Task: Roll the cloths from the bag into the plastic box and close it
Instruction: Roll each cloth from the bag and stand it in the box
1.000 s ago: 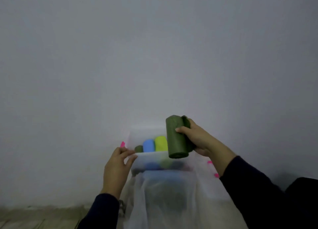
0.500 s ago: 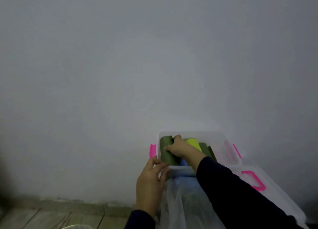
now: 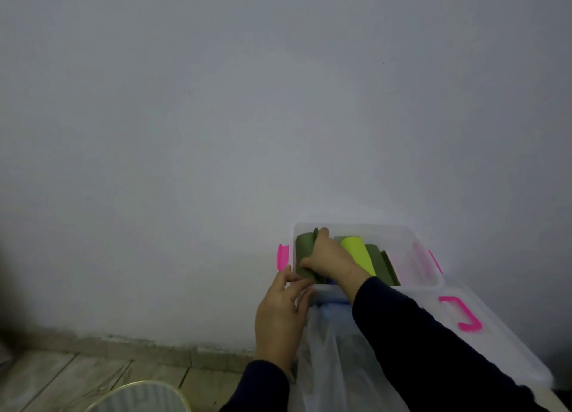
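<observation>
A clear plastic box (image 3: 411, 241) with pink latches stands against the wall. Inside it, my right hand (image 3: 328, 253) grips a rolled dark green cloth (image 3: 305, 256) at the box's left end. Beside it lie a lime roll (image 3: 357, 252) and more dark green rolls (image 3: 379, 264); a blue roll is mostly hidden under my wrist. My left hand (image 3: 281, 312) holds the box's near left rim. The translucent plastic bag (image 3: 328, 359) hangs in front of the box, below my hands.
The box's clear lid (image 3: 483, 334) with a pink handle (image 3: 464, 314) lies to the right, behind my right sleeve. A pale round container (image 3: 139, 397) sits at the bottom left on a wooden floor (image 3: 46, 377). A plain wall fills the background.
My right hand carried the dark green roll from above the box down into its left end. The view has swung left, so the box now sits lower right.
</observation>
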